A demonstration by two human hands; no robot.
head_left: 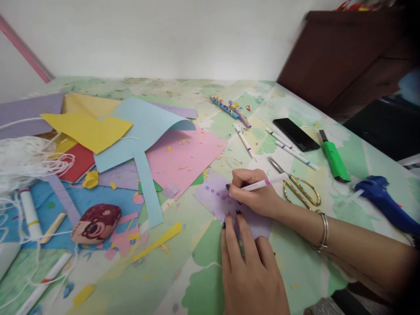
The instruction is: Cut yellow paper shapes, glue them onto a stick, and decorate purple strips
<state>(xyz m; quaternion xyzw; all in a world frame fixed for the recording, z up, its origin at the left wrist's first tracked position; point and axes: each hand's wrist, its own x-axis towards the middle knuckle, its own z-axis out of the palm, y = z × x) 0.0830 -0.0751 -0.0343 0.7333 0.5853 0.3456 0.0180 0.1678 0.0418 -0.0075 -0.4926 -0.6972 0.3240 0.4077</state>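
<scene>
A sheet of light purple paper [210,202] lies on the table in front of me, with a row of small purple rings drawn near its far edge. My right hand [257,192] is closed around a white marker [269,181] with a purple band, its tip end down at the paper and hidden by the fingers. Flat on the near part of the sheet rests my left hand [251,267], fingers stretched out and holding nothing. Gold-handled scissors [297,183] lie just beyond my right wrist, blades pointing away to the left.
Coloured paper sheets [131,131], white string [29,162] and a dark red case [96,223] crowd the left. Several markers, a black phone [295,133], a green-handled cutter [334,159] and a blue glue gun [387,203] lie right. Two rolled paper tubes [226,108] sit farther back.
</scene>
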